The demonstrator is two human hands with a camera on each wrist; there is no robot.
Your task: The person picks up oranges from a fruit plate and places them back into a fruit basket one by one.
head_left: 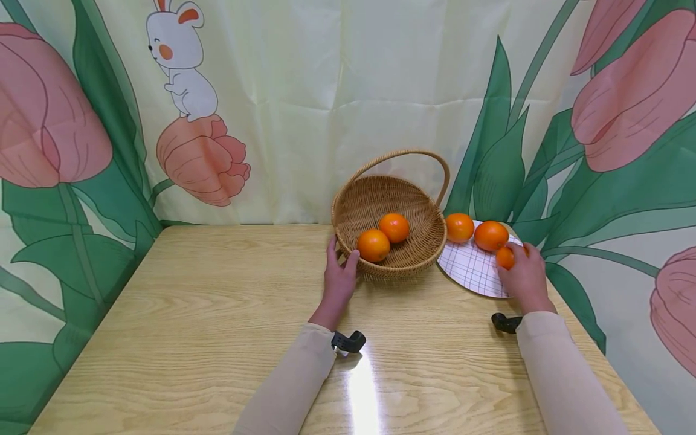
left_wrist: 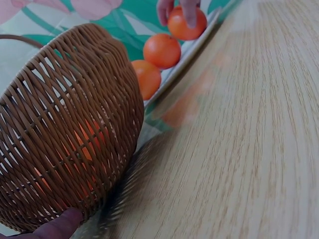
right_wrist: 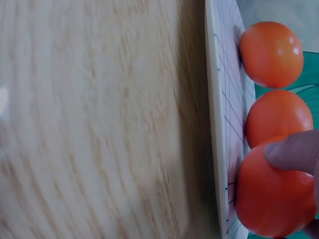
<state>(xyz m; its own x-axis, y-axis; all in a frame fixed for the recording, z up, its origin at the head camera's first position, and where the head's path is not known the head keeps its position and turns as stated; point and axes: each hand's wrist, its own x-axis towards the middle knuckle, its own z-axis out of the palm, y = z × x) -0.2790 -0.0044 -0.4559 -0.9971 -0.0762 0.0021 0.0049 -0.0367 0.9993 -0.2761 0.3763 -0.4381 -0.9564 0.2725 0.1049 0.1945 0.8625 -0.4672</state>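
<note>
A wicker basket (head_left: 388,266) with a hoop handle tilts toward me at the back of the table, holding an orange (head_left: 373,245) and another orange (head_left: 394,227). My left hand (head_left: 339,281) grips its left rim, thumb at the front edge. To the right, a round white plate with a blue grid (head_left: 470,272) carries three oranges in a row. My right hand (head_left: 524,275) holds the nearest orange (right_wrist: 274,194), thumb pressed on its side in the right wrist view. Beyond it sit the middle orange (head_left: 491,235) and the far orange (head_left: 459,228), close beside the basket.
A light wood-grain table (head_left: 217,314) spreads out below, with bright glare near its front. Behind it hangs a curtain (head_left: 293,109) printed with tulips and a rabbit. The plate stands near the table's right edge.
</note>
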